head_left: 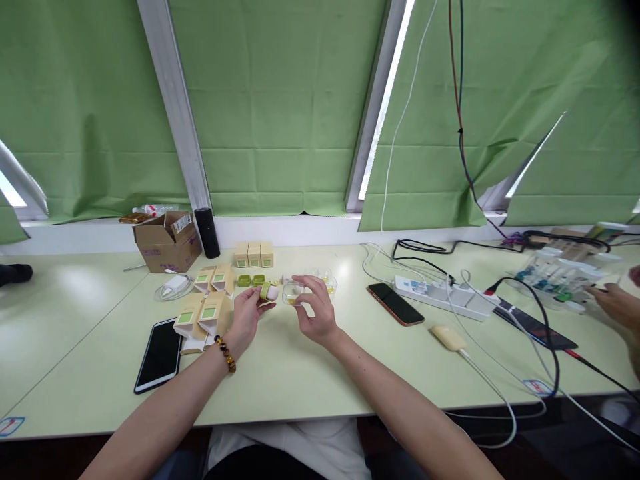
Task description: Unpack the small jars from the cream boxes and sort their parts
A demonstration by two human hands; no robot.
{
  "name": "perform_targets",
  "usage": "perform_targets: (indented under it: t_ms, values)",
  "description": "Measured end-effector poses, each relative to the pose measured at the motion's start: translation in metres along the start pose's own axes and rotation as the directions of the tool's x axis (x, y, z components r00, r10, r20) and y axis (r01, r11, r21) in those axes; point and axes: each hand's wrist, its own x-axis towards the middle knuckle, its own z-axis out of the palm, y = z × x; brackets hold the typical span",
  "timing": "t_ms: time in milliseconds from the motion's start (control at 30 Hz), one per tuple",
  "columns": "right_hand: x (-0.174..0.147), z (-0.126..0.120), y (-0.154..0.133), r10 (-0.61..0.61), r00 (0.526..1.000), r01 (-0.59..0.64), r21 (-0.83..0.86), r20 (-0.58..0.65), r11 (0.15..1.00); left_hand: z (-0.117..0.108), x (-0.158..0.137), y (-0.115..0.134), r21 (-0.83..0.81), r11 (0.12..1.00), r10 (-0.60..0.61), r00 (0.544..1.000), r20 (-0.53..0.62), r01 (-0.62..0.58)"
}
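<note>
My left hand [246,315] is closed on a small green holder with a pale pink rounded piece [272,293] at its right side; I cannot make out its exact kind. Just to the right, my right hand [317,312] pinches a small clear plastic cup [291,292] between thumb and fingers, tilted above the table. Behind that hand stand more clear cups [327,280], with bits of yellow in them. Two green square pieces [251,281] lie just behind my left hand. Open small cream boxes [216,313] with green labels stand beside my left wrist.
Three closed cream boxes [254,255] stand at the back. A cardboard box [167,243], black cylinder [207,233] and white charger [175,283] are left. A phone [159,353] lies near my left forearm, another phone [395,304] and power strip [445,298] right. Another person's hand [615,303] is far right.
</note>
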Motion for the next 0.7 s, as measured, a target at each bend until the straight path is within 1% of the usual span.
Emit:
perform_targets:
  t_ms: [133, 200, 300, 333, 400, 467, 567, 633, 667, 700]
  values:
    - [-0.0007, -0.0008, 0.0041, -0.147, 0.989, 0.144, -0.094, -0.024, 0.985, 0.0004, -0.0002, -0.0001, 0.01, 1.0, -0.002, 1.0, -0.002, 0.002]
    - [0.0005, -0.0005, 0.0048, -0.245, 0.968, 0.236, -0.145, -0.052, 0.961, 0.0006, 0.0, 0.0001, 0.022, 1.0, -0.006, 1.0, -0.008, 0.006]
    - [0.0033, -0.0002, 0.0041, -0.382, 0.921, 0.361, -0.199, -0.074, 0.911, 0.0014, 0.0005, 0.0006, 0.024, 1.0, -0.004, 1.0, -0.023, 0.004]
    - [0.0042, -0.0002, 0.0035, -0.403, 0.912, 0.38, -0.212, -0.077, 0.9, 0.0016, 0.0006, 0.0007, 0.022, 1.0, -0.003, 1.0, -0.029, 0.004]
    - [0.0057, -0.0003, 0.0022, -0.404, 0.911, 0.377, -0.231, -0.084, 0.897, 0.0019, 0.0007, 0.001, 0.018, 1.0, -0.004, 0.999, -0.035, 0.005]
    - [0.0063, 0.0, 0.0011, -0.359, 0.928, 0.332, -0.22, -0.097, 0.917, 0.0019, 0.0005, 0.0013, 0.013, 1.0, -0.004, 1.0, -0.031, 0.005]
    - [0.0058, 0.0019, -0.0003, -0.22, 0.969, 0.204, -0.139, -0.109, 0.969, 0.0014, -0.0001, 0.0017, 0.005, 1.0, -0.001, 1.0, -0.026, 0.002]
    - [0.0053, 0.0045, -0.0014, -0.068, 0.991, 0.064, -0.04, -0.117, 0.997, 0.0011, -0.0003, 0.002, 0.0, 1.0, 0.001, 1.0, -0.023, -0.001]
    - [0.0055, 0.0059, -0.0018, 0.032, 0.992, -0.027, 0.043, -0.12, 0.999, 0.001, -0.0002, 0.0021, -0.001, 1.0, 0.002, 1.0, -0.021, -0.002]
    - [0.0059, 0.0073, -0.002, 0.144, 0.983, -0.125, 0.155, -0.114, 0.98, 0.0009, -0.0001, 0.0021, -0.002, 1.0, 0.001, 1.0, -0.022, -0.001]
